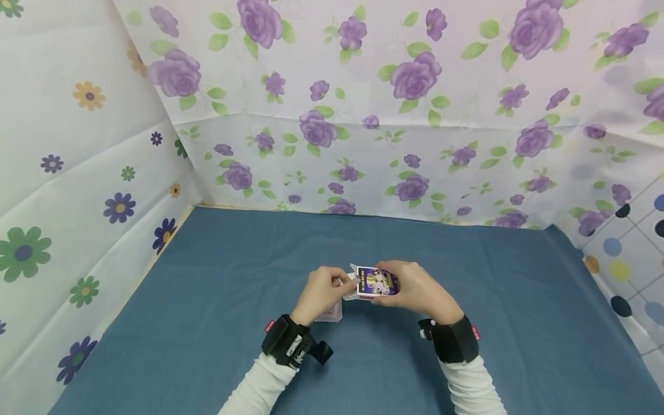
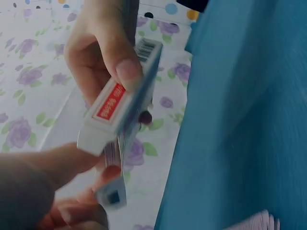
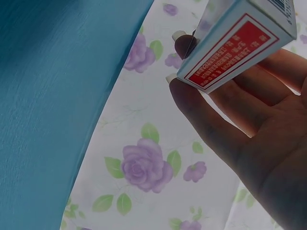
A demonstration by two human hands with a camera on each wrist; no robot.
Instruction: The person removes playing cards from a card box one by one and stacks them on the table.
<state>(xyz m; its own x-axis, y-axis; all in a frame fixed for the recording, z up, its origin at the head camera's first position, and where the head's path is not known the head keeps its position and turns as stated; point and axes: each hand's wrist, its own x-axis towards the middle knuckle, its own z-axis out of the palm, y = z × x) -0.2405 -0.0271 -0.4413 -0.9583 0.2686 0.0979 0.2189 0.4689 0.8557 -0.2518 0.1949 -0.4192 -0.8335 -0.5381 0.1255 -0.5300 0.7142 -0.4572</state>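
Observation:
A playing card box, purple and gold on its face, is held above the table between both hands. My right hand grips its closed end, thumb along one narrow side and fingers on the other. At the open end, where white flaps stick out, my left hand pinches the edges of playing cards between thumb and fingertip. Red label panels show on the box's narrow side in both wrist views. Under the left hand a stack of playing cards lies on the table, partly hidden by that hand.
A blue cloth covers the table. White sheets with purple flowers hang behind it, with a flowered sheet at the left and a dotted one at the right. Each wrist wears a black camera strap.

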